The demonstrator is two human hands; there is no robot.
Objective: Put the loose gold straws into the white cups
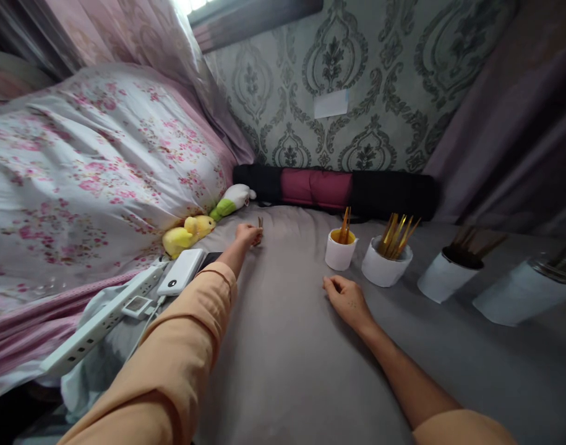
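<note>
My left hand [248, 235] reaches far out over the grey sheet, its fingers closed on a small bunch of thin brown sticks [260, 221]. Only the tips poke up above the fingers. My right hand [348, 301] rests low over the sheet, fingers curled in and thumb against them; nothing shows in it. Just beyond it stands a white cup with a yellow inside [339, 254], holding a few golden sticks [344, 225]. Beside that is a wider white cup [385, 269] with several shiny gold strips [394, 238].
Farther right, two more white-wrapped containers [445, 279] [519, 296] hold dark sticks. A black and maroon roll [316, 188] lies along the wall. At left are a yellow plush toy [187, 235], a green and white plush [231, 202], a white power bank [181, 272] and a power strip [104, 318].
</note>
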